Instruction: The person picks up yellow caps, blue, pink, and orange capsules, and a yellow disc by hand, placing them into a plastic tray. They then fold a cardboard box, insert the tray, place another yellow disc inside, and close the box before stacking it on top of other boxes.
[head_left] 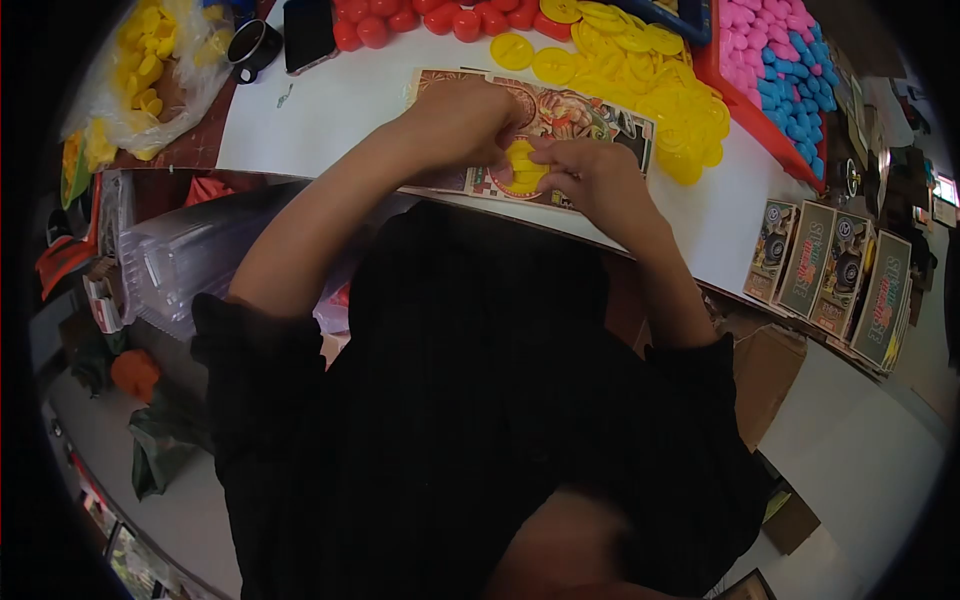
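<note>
Landmark: the flat, multicoloured printed card. The round yellow plastic disc lies over its near edge, roughly mid-length. Our left hand reaches across the card's left part, fingertips at the disc's left side; our right hand meets the disc from the right, fingers bent. Hands apart, disc between; whether either grips it or merely presses, we cannot tell.

Progress, as judged: one disc is at the card, its seating unconfirmed. Many loose yellow plastic discs lie beyond and right of the card, unplaced. Glossy red rounded pieces lie beyond it; pink and blue rounded pieces fill a red plastic tray farther right.
</note>
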